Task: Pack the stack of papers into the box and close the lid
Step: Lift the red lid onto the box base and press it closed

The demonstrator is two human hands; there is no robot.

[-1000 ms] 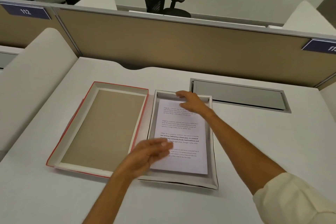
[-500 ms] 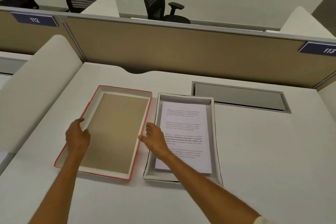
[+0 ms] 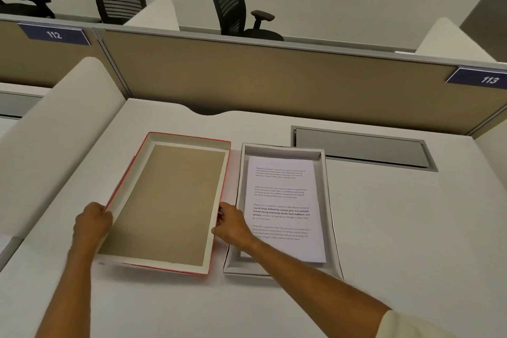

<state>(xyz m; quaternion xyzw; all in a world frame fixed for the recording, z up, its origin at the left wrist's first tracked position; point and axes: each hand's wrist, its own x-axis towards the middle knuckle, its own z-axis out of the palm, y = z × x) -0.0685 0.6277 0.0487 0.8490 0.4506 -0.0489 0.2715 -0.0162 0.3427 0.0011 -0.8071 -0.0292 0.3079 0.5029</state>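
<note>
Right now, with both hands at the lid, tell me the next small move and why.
Probably lift the lid, turn it over and carry it right over the box. The papers already lie inside the box, the lid sits beside it inside-up, and the left hand and right hand grip its two long edges.

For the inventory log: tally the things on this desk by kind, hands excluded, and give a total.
Box lid, red-edged, lying inside up: 1
Box base, white: 1
Stack of printed papers, lying in the base: 1
Total: 3
</note>
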